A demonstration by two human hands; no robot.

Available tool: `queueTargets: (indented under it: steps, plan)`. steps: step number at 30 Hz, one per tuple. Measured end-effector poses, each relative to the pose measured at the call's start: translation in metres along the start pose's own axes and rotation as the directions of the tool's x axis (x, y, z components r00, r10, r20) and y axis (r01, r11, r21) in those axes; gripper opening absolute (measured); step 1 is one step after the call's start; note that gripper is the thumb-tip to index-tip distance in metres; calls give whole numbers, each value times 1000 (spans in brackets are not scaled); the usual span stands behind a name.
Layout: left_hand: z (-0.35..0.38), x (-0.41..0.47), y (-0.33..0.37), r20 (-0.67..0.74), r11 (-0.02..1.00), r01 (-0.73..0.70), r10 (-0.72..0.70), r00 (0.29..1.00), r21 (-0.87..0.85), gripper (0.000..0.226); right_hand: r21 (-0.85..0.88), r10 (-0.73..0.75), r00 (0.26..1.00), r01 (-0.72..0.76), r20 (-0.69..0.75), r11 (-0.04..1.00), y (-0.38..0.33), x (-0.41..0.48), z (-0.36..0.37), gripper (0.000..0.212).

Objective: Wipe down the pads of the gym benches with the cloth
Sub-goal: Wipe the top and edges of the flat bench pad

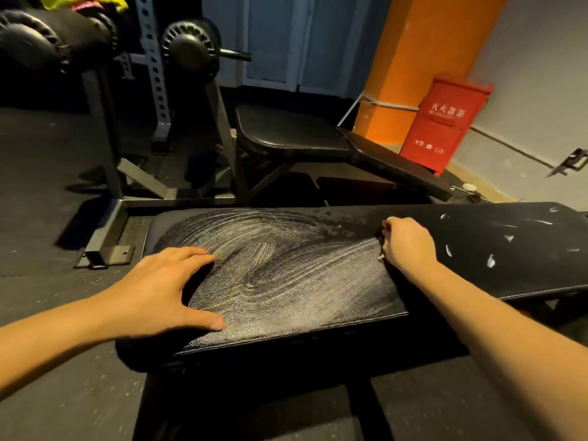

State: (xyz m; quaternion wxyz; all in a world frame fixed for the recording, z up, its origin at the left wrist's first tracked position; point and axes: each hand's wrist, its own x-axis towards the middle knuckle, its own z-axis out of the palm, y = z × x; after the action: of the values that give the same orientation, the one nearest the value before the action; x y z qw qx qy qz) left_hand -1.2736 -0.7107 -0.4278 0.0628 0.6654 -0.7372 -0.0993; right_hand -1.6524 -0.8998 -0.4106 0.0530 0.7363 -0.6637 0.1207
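A black bench pad [286, 281] lies across the view, its left half covered in whitish swirled wipe streaks. Its right half [509, 243] is dark with a few white flecks. My left hand [159, 288] rests on the pad's near left corner with fingers straight and spread and the thumb along the near edge. My right hand [409, 243] sits mid-pad at the streaks' right border, fingers curled round a dark cloth [381, 235]. Only a small bit of the cloth shows at the fingertips.
A second black bench [286, 128] with an inclined back pad stands behind. A metal rack with weight plates [187, 49] and roller pads [28, 39] is at the back left. A red fire-extinguisher box [442, 122] leans by an orange pillar [413, 43]. Dark rubber floor surrounds the benches.
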Motion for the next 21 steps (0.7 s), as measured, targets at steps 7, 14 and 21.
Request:
queueTargets:
  steps: [7,14,21]
  plan:
    - [-9,7,-2,38,998,61,-62,997,11,147,232,-382,924,369,8,900,-192,-31,26,29]
    - [-17,0,-19,104,992,129,-129,986,3,151,151,-380,924,370,40,917,-93,-23,16,20]
    - [-15,-15,-46,42,980,198,-199,979,28,156,109,-123,992,124,-11,986,-146,41,32,30]
